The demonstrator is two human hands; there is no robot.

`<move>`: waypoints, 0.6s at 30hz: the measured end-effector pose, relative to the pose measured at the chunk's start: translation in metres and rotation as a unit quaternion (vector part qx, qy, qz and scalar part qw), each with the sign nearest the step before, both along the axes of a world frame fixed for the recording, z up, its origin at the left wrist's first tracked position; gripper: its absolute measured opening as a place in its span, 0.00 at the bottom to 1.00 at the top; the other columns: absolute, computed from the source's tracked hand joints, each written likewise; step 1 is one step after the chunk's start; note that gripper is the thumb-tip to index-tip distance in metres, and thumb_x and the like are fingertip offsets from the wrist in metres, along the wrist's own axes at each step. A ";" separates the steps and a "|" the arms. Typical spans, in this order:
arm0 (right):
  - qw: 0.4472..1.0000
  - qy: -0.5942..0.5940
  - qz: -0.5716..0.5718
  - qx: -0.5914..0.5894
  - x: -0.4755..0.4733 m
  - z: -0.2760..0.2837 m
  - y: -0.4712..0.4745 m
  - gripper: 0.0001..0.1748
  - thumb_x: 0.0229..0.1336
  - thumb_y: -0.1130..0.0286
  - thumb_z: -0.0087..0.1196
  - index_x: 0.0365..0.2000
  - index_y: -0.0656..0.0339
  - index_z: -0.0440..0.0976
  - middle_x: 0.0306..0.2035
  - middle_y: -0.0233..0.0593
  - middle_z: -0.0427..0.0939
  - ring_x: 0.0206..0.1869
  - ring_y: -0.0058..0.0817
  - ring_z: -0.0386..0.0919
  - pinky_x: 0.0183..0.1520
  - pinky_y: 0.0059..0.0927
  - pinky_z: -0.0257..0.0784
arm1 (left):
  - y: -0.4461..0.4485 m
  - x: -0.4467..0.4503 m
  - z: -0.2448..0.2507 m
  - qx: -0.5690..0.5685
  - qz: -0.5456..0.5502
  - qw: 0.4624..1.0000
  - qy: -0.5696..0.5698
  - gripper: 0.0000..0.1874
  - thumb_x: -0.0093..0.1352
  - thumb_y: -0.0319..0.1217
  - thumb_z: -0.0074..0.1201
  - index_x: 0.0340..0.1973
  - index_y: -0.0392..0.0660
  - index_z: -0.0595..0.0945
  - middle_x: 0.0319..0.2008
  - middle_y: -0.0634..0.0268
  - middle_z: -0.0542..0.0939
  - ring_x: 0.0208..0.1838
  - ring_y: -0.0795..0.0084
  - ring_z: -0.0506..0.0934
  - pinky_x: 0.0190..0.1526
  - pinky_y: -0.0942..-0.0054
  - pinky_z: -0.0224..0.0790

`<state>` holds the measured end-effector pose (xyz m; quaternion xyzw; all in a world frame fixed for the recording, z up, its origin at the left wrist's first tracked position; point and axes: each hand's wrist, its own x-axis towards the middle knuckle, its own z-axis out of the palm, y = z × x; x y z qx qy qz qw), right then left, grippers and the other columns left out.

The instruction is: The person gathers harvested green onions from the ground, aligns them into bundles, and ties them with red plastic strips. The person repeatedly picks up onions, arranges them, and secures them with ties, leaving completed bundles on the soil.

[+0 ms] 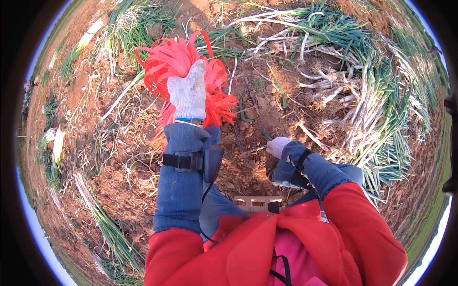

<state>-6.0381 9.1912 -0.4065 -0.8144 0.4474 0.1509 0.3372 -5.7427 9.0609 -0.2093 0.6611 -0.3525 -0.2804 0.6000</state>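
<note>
My left hand, in a white knit glove, is closed on a big bundle of red plastic strips, which loop out above it and hang down on both sides. Lower and to the right, my right hand, also gloved, is near my knee over the soil. Its fingers are curled and mostly hidden, so whether they hold anything is unclear. A thin dry stalk ends close to its fingertips. Right of it lies a large pile of uprooted green onions, with white stems, and roots turned towards me.
More green onions lie at the upper left. Gathered bunches rest along the left side, with another bunch at the lower left. Dry stalks and leaves litter the brown soil. A slatted, crate-like object shows between my legs.
</note>
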 end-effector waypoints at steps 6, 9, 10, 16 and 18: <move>0.992 0.100 0.027 0.067 -0.029 0.035 0.023 0.18 0.65 0.57 0.49 0.38 0.59 0.82 0.35 0.51 0.84 0.43 0.51 0.83 0.48 0.50 0.76 | 0.002 -0.012 -0.002 -0.012 -0.042 0.984 0.173 0.20 0.64 0.28 0.70 0.46 0.31 0.80 0.44 0.56 0.83 0.40 0.67 0.83 0.41 0.69 0.79; 0.993 0.005 -0.115 0.004 -0.025 0.098 0.009 0.20 0.67 0.56 0.50 0.46 0.60 0.80 0.39 0.52 0.85 0.46 0.47 0.84 0.50 0.45 0.78 | 0.002 -0.020 -0.001 0.024 -0.085 0.972 0.219 0.15 0.64 0.28 0.70 0.41 0.33 0.82 0.38 0.60 0.83 0.37 0.67 0.83 0.38 0.68 0.80; 0.973 -0.053 -0.223 0.029 -0.019 0.122 0.000 0.20 0.67 0.56 0.53 0.49 0.60 0.79 0.40 0.50 0.85 0.46 0.44 0.84 0.51 0.42 0.78 | 0.002 -0.024 0.000 0.037 -0.087 0.975 0.200 0.14 0.64 0.28 0.70 0.41 0.34 0.83 0.37 0.61 0.83 0.36 0.67 0.83 0.38 0.67 0.80; 0.879 -0.388 -0.266 -0.081 0.035 0.211 -0.040 0.37 0.58 0.48 0.66 0.55 0.69 0.74 0.54 0.53 0.81 0.55 0.42 0.82 0.58 0.36 0.76 | 0.020 -0.063 0.001 0.015 -0.290 0.881 0.374 0.18 0.66 0.37 0.70 0.38 0.35 0.81 0.29 0.67 0.78 0.30 0.76 0.75 0.29 0.70 0.68; 0.896 -0.337 -0.272 -0.101 0.047 0.216 -0.041 0.38 0.56 0.43 0.66 0.54 0.67 0.76 0.50 0.54 0.83 0.54 0.45 0.82 0.56 0.40 0.75 | 0.029 -0.072 0.007 0.031 -0.353 0.895 0.271 0.18 0.71 0.39 0.63 0.43 0.35 0.81 0.34 0.63 0.79 0.30 0.74 0.77 0.29 0.68 0.69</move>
